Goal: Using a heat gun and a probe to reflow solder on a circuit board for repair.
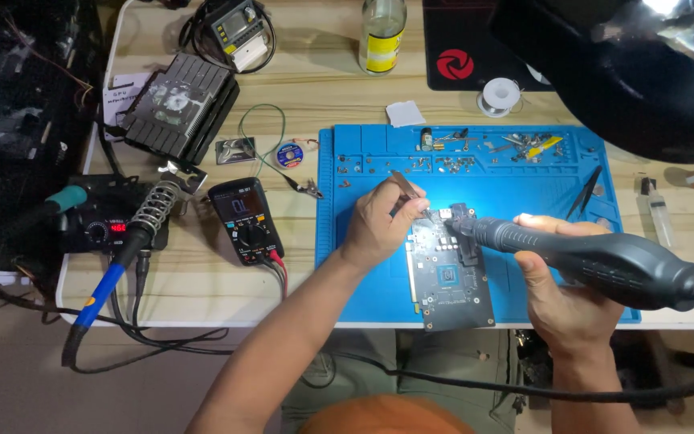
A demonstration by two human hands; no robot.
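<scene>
Left hand (379,221) pinches tweezers (407,186) over the circuit board (450,277); right hand (560,293) wraps the hot-air wand (588,257), nozzle angled at its top edge

mat (524,181): matt blue rubbery | table (315,104): pale wood grain | hot-air wand (604,261): matt grey plastic | tweezers (406,185): shiny metal

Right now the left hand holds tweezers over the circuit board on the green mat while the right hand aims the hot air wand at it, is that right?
Not quite: the mat is blue, not green, as the head view shows. The rest holds: the left hand holds tweezers over the circuit board, and the right hand aims the hot air wand at it.
</scene>
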